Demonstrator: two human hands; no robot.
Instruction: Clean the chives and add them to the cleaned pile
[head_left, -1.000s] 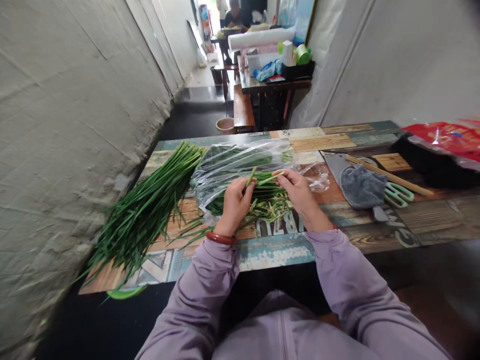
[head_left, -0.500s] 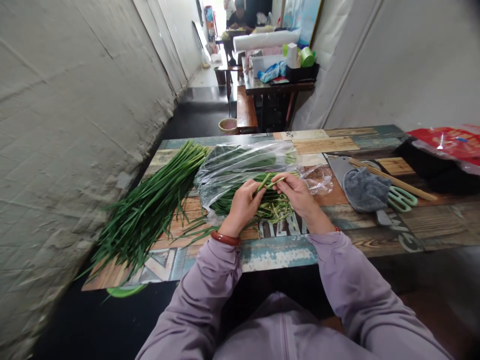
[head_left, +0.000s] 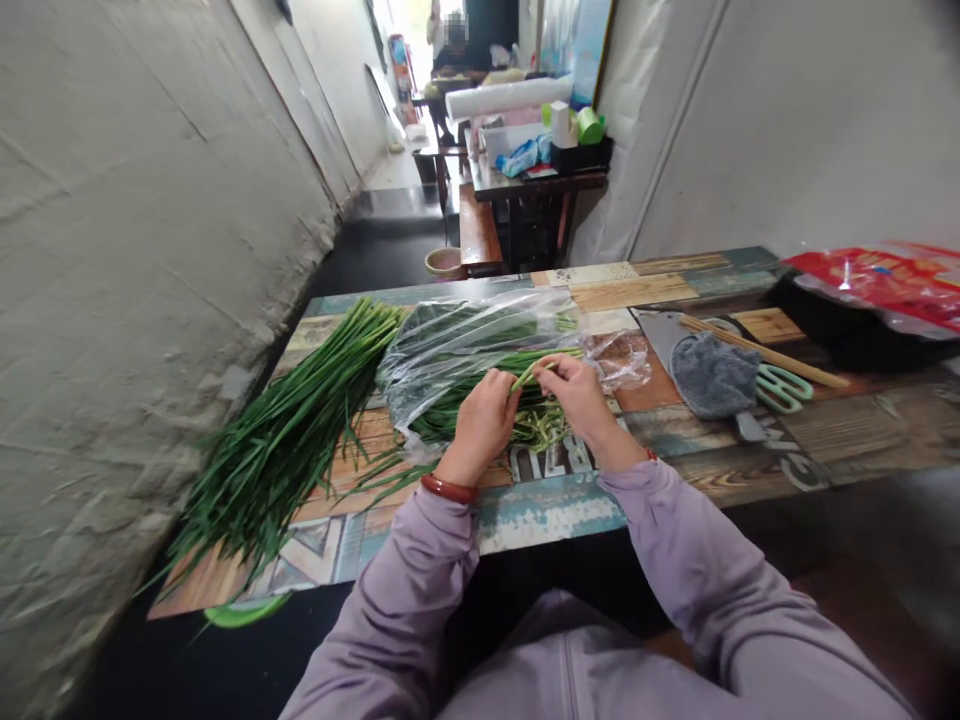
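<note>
Between my hands runs a thin green chive stalk (head_left: 528,375). My left hand (head_left: 485,418) is closed on its lower end, and my right hand (head_left: 576,398) pinches the other end with thumb and fingertips. Under and behind them, chives lie partly inside a clear plastic bag (head_left: 435,350). Pale trimmings (head_left: 541,428) are scattered on the table just below my fingers. To the left, a large pile of long green chives (head_left: 292,440) lies slantwise, its stem ends away from me and its leaf tips near the front edge.
On the right of the patterned table (head_left: 555,515) are a grey cloth (head_left: 716,375) over a cleaver (head_left: 660,328), wooden chopsticks (head_left: 780,355), green-handled scissors (head_left: 784,388) and a red plastic bag (head_left: 877,280). A green rim (head_left: 247,612) shows below the left edge. Farther back, a person (head_left: 454,55) sits.
The view has shifted slightly. Earlier, short stalk pieces stuck up crosswise between my hands; now one stalk stretches between them, both hands still closed.
</note>
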